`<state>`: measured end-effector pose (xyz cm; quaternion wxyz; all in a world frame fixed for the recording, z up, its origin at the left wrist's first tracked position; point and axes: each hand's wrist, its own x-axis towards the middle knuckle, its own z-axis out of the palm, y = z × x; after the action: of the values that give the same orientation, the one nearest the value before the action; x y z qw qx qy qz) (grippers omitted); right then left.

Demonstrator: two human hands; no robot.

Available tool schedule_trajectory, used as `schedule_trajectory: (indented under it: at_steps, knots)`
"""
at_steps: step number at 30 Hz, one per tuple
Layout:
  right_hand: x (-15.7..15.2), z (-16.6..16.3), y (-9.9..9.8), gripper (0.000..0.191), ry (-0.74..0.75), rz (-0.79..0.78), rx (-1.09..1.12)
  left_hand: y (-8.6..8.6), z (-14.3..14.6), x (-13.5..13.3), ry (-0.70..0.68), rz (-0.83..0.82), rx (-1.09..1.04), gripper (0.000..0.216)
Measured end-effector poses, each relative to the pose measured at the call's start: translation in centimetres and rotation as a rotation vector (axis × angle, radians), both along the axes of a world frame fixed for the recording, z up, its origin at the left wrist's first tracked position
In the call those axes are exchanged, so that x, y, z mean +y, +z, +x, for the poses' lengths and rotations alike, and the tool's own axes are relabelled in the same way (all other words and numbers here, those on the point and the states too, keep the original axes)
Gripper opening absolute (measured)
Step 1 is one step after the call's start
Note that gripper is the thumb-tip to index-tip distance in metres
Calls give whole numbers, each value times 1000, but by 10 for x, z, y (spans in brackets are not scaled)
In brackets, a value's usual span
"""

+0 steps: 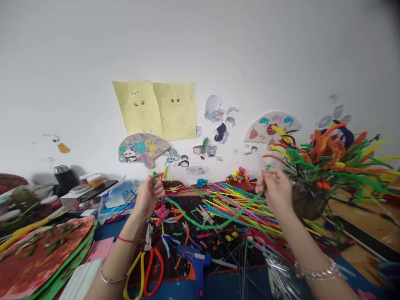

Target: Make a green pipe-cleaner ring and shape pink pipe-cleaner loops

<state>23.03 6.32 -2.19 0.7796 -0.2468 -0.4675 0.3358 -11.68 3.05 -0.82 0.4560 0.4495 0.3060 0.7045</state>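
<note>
Over the cluttered table [175, 286], a green pipe cleaner [206, 227] sags, its ends pinched by left hand [149, 195] and right hand [277, 191]; blue glue gun [198, 260] at its six o'clock, white wall [200, 46] at twelve.

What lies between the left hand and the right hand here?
A green pipe cleaner sags between the left hand and right hand, in the head view.

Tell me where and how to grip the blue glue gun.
Probably by the handle, from the near side: the blue glue gun lies on its side, its body crosswise and its handle pointing toward the camera, with the orange trigger on the handle's left.
</note>
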Motion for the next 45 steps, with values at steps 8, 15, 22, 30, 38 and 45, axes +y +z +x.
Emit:
schedule_trajectory:
  at_steps: [8,15,22,30,38,45]
  knots:
    - [-61,-53,6,24,315,-137,-566,2,67,-46,-258,-79,171,28]
    - [-83,-68,8,22,210,43,-831,-4,93,-68,-335,-73,287,28]
    - [-90,-76,-3,19,-255,284,-1070,-9,103,-76,-410,-109,337,36]
    - [-98,-75,1,27,-546,602,-1289,-9,107,-78,-386,-165,374,40]
    - [-98,-72,6,22,-121,557,-1072,-10,107,-79,-454,-135,323,35]
    - [-89,-66,10,30,295,268,-995,-12,104,-81,-496,-120,350,31]
